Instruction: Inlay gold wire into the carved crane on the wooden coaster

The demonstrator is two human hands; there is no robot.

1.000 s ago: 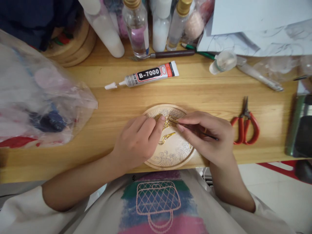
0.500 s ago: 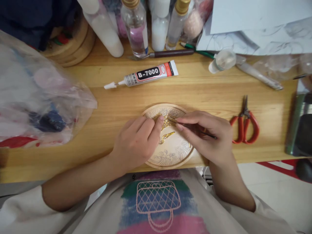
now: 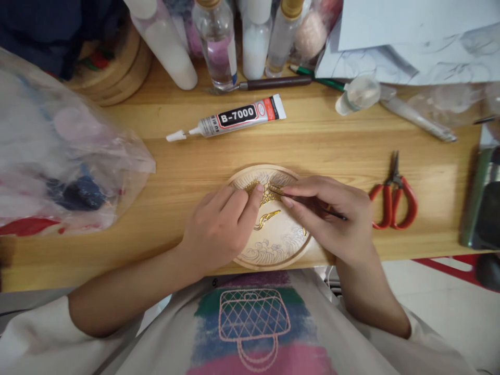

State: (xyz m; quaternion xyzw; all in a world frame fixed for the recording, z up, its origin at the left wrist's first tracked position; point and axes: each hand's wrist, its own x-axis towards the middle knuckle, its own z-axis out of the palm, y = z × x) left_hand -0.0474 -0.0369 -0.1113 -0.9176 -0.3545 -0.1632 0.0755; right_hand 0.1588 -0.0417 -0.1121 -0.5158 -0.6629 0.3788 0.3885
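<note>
A round pale wooden plate (image 3: 250, 260) with wave drawings lies at the table's front edge. Gold filigree (image 3: 269, 197) rests on its upper part, and a curved gold piece (image 3: 267, 219) lies just below. My left hand (image 3: 222, 224) covers the plate's left side, its fingers bent together and the index fingertip pressing on the filigree. Between thumb and fingers, my right hand (image 3: 332, 213) pinches dark tweezers (image 3: 332, 211), whose tips touch the filigree's right part. A small gold piece (image 3: 304, 230) sits near the plate's right edge.
Red-handled pliers (image 3: 394, 200) lie to the right. Behind the plate are a glue tube (image 3: 242, 115), a dark-handled tool (image 3: 277, 83) and several bottles (image 3: 255, 47). A plastic bag (image 3: 78, 156) is at left, papers (image 3: 417, 41) at back right, and a dark device (image 3: 484, 203) at far right.
</note>
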